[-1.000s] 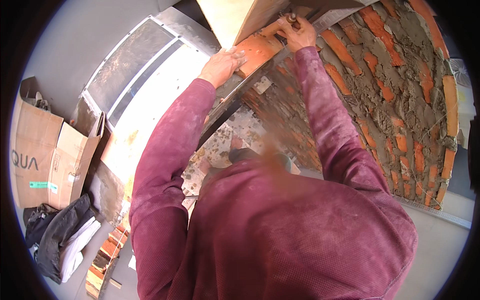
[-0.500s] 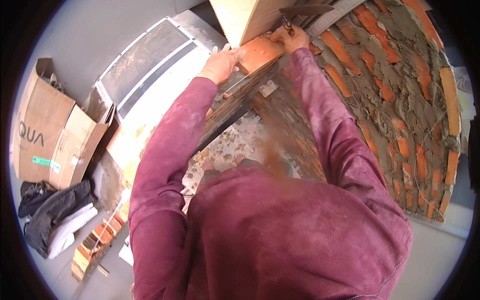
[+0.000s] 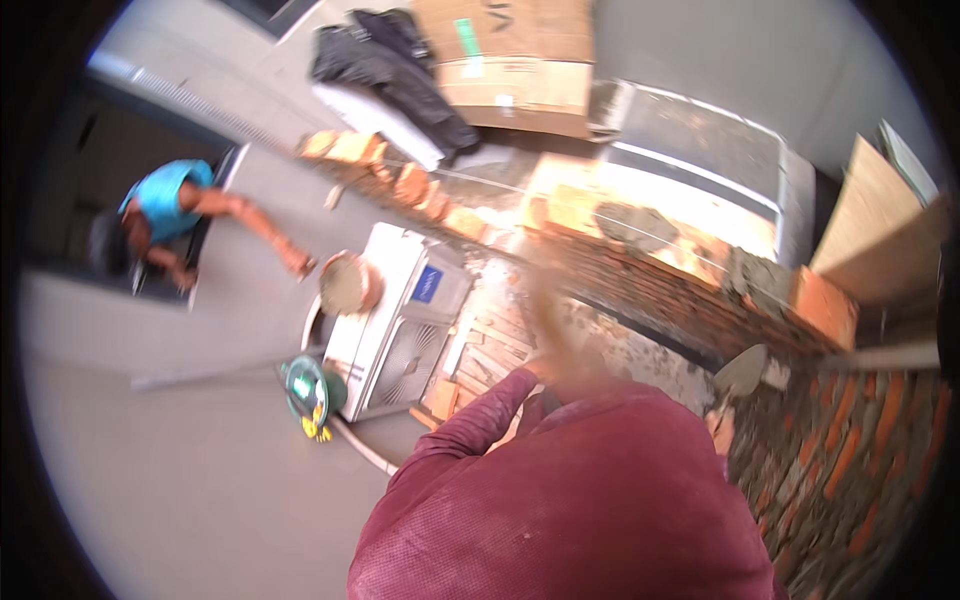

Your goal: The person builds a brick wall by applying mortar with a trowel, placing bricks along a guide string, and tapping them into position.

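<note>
My right hand (image 3: pixel 719 428) is low at my right side, closed round a trowel (image 3: pixel 741 371) with its pointed blade up. My left hand (image 3: pixel 543 369) hangs in front of my body, smeared and partly covered by a brown blur, so its fingers do not show. It is nearest to loose strips and pieces on the ground. An orange brick (image 3: pixel 826 308) lies at the right end of the low brick wall (image 3: pixel 640 275), beside grey mortar (image 3: pixel 757 282). Another mortar heap (image 3: pixel 636 226) sits farther left on the wall top.
A person in a blue top (image 3: pixel 172 205) leans through an opening, one arm toward a bucket of mortar (image 3: pixel 350 284) on a white boxy unit (image 3: pixel 385 300). A green bucket (image 3: pixel 312 388) stands nearby. Cardboard (image 3: pixel 525 60), dark cloth (image 3: pixel 390 80) and wooden boards (image 3: pixel 880 215) lie beyond the wall.
My view has swung left, bringing the person and buckets into sight. My left hand has left the brick and drawn back; my right hand has come down from it with the trowel.
</note>
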{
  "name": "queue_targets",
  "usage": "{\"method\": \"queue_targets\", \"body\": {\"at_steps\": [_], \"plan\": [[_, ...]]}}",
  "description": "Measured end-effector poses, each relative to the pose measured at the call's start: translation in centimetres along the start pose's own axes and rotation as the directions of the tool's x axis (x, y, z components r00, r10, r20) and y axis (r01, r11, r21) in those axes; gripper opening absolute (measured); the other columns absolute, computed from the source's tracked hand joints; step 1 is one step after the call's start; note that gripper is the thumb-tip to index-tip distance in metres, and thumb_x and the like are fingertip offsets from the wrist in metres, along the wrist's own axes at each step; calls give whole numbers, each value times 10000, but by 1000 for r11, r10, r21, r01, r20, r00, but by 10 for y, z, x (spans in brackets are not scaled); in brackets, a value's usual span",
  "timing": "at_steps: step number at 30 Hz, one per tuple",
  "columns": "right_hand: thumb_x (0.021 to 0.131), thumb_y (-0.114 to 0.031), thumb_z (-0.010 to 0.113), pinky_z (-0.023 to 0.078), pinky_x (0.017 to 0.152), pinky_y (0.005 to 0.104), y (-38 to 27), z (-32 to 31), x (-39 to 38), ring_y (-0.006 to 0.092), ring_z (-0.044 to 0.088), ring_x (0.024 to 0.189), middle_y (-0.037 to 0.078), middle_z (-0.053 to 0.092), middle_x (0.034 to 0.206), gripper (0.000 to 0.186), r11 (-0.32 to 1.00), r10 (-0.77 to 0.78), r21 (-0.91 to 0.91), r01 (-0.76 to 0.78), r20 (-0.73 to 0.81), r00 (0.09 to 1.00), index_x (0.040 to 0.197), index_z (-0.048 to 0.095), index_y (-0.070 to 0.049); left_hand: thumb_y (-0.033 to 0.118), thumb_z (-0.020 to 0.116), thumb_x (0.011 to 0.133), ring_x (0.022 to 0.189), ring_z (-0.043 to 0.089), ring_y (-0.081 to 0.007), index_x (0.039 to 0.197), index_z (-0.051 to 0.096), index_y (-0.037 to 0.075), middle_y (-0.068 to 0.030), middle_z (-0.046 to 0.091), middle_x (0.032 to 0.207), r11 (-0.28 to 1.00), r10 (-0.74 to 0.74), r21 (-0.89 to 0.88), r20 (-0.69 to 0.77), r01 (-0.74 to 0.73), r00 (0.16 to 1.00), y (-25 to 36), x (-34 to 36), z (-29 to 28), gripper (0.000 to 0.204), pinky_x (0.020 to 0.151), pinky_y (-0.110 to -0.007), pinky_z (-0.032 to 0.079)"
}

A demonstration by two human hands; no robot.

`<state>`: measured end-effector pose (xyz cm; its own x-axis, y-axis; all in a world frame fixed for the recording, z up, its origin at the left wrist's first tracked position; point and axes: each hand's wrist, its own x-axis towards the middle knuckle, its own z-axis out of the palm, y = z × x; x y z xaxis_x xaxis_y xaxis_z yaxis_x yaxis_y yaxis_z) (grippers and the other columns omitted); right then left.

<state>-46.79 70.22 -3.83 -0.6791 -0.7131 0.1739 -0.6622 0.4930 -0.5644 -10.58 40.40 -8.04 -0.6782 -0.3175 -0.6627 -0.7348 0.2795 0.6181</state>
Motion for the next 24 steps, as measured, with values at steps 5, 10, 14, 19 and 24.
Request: {"method": "queue_targets", "body": {"at_steps": [5,10,14,19,24], "plan": [[960,-306,503,470,741,436,17,44,0,338,577,806,215,572,921,390,989,129,-34,-142,660,740,1163,543,24,531,423,935,1144,577,-389,1244,628,104,-295,612,1176,962,-170,-237,-134,135,976,-91,-130,132,565,993,-413,431],[957,-288,483,462,792,424,22,55,52,322,562,887,195,565,998,375,988,142,-154,-30,804,578,1189,546,0,152,741,807,885,703,-201,1222,660,80,-119,723,1022,347,-847,-874,-136,341,513,-132,-219,225,428,806,-337,527],[955,-273,468,456,833,414,13,65,73,310,550,951,179,559,1060,369,978,166,-209,29,846,507,1210,549,-19,140,788,765,882,698,-201,1230,658,84,-112,725,1006,217,-911,-963,-141,158,387,-194,-245,260,487,779,-290,539],[952,-254,449,448,884,401,-7,93,75,294,536,1033,160,552,1137,369,960,201,-263,100,890,409,1236,553,-43,150,794,780,867,661,-158,1255,641,66,-66,717,989,314,-949,-918,-296,242,107,-248,-296,222,506,780,-276,522],[949,-235,429,441,935,388,-27,118,62,279,521,1114,140,545,1214,378,908,301,-381,175,883,359,1262,557,-67,244,676,909,829,638,-147,1284,591,81,-24,690,991,206,-942,-957,-251,-206,223,-257,-329,67,418,689,-278,512]]}}
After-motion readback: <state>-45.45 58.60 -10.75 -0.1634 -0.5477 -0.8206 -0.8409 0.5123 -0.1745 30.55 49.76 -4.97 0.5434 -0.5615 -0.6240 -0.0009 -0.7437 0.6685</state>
